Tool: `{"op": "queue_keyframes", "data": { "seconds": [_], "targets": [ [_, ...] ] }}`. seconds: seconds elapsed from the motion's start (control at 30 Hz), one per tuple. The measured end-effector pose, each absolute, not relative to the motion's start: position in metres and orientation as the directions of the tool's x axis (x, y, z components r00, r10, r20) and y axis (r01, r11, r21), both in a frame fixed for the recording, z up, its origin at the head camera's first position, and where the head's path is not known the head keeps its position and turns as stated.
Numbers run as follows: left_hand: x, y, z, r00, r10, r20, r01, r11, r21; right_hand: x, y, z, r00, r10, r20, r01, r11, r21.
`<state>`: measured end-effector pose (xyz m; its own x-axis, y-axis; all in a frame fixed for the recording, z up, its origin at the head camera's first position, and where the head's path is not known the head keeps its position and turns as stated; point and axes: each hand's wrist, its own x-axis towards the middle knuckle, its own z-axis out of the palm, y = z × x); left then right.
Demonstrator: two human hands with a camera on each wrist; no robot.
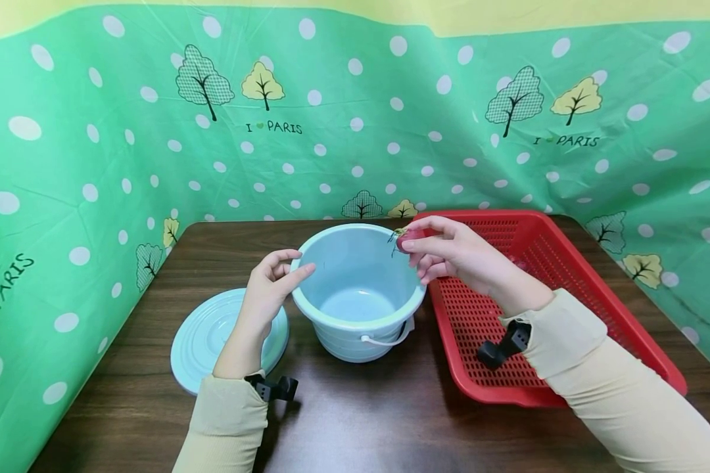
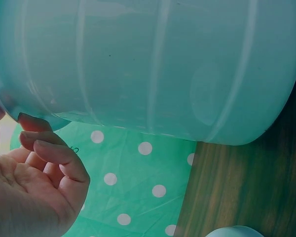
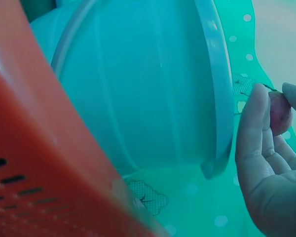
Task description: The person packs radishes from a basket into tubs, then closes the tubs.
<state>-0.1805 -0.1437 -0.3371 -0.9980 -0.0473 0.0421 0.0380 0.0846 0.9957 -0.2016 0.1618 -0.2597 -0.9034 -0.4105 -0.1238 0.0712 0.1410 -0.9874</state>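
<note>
A light-blue bucket (image 1: 355, 338) with a white handle stands upright on the table, its inside bare where I can see it. My left hand (image 1: 269, 286) holds the bucket's left rim, thumb over the inner side and fingers curled outside; the left wrist view shows those fingers (image 2: 64, 160) at the rim. Above the right side of the opening, my right hand (image 1: 455, 256) pinches a small red radish (image 1: 407, 240) with greenish stem ends. In the right wrist view the radish (image 3: 280, 113) sits between thumb and fingertips.
A round light-blue lid (image 1: 201, 328) lies on the table left of the bucket, partly under my left forearm. To the right is a red perforated basket (image 1: 458, 358), close to the bucket and beneath my right arm. A green printed cloth (image 1: 355, 151) encloses the dark wooden table (image 1: 355, 420).
</note>
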Motion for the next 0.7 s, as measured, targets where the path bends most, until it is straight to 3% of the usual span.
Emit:
{"op": "queue_keyframes", "data": {
  "seconds": [0.7],
  "targets": [
    [-0.1811, -0.1441, -0.338, -0.998, -0.044, 0.045, 0.041, 0.087, 0.995, -0.2021, 0.1606, -0.2622, -0.892, -0.431, -0.133, 0.06, 0.18, -0.982]
  ]
}}
